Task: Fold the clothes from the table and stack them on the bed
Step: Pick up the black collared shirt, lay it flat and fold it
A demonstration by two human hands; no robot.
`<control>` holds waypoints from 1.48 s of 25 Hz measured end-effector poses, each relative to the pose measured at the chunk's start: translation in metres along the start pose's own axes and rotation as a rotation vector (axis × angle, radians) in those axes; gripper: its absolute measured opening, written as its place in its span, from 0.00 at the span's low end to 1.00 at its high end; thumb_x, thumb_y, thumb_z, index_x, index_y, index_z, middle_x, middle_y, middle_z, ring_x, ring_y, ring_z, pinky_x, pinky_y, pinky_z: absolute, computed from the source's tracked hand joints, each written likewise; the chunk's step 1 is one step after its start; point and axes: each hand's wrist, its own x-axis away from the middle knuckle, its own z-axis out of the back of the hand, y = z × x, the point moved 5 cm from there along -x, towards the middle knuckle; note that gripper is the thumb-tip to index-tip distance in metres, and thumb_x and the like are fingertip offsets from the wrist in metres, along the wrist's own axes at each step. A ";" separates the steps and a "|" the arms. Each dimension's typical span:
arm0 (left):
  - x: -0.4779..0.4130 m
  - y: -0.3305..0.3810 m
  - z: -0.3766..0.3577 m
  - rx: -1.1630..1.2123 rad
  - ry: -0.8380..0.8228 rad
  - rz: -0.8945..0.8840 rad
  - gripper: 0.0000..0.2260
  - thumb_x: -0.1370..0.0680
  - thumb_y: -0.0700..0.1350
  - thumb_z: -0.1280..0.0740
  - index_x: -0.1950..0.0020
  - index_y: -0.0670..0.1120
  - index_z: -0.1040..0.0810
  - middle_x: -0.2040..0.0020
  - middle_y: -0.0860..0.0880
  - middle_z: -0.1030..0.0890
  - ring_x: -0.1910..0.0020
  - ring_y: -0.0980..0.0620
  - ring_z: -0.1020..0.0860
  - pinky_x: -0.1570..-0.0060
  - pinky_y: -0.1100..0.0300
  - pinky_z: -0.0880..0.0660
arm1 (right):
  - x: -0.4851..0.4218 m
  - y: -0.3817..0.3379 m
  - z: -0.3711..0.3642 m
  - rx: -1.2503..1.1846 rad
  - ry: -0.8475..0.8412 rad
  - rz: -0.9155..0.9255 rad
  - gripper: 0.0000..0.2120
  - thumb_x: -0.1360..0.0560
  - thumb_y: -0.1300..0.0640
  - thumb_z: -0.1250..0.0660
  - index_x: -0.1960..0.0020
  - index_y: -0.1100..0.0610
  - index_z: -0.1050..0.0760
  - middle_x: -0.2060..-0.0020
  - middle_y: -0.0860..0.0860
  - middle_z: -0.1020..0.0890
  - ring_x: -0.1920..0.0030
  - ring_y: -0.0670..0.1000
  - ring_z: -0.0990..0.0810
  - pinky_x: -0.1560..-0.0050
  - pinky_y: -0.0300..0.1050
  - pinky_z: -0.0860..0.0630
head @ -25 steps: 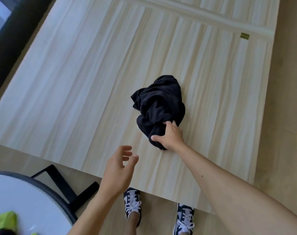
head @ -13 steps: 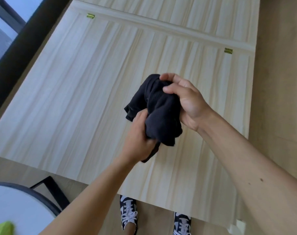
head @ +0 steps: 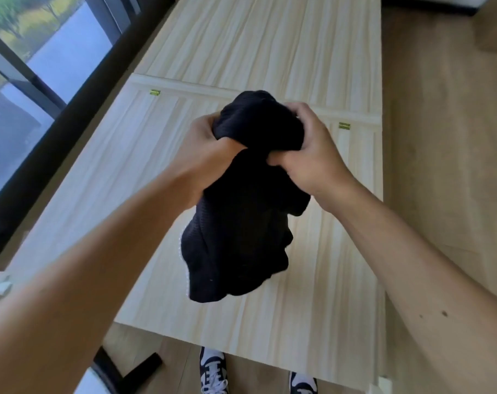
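Note:
A crumpled black garment (head: 241,223) with a thin white trim on its left edge hangs in the air above the pale wooden platform (head: 99,180). My left hand (head: 204,155) grips its upper left part. My right hand (head: 309,152) grips its upper right part. Both hands are closed in the fabric at about the same height, close together. The bulk of the cloth droops below them in a bunched mass, off the wood.
A dark-framed window (head: 42,52) runs along the left side of the platform. Brown floor (head: 440,109) lies to the right. The black legs of a round table (head: 128,371) show at the bottom left. My shoes (head: 213,371) stand at the platform's near edge.
The black garment lay on the wood under my right hand a second ago. Both hands have since gripped it and lifted it higher, and the view has tilted upward.

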 end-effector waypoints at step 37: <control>0.146 0.555 0.097 -0.701 -0.189 -0.718 0.25 0.28 0.49 0.21 0.34 0.50 0.24 0.44 0.52 0.17 0.47 0.56 0.18 0.44 0.56 0.21 | 0.125 -0.539 0.177 -0.070 -0.057 0.415 0.15 0.20 0.47 0.33 0.47 0.59 0.18 0.56 0.54 0.13 0.54 0.52 0.13 0.49 0.49 0.19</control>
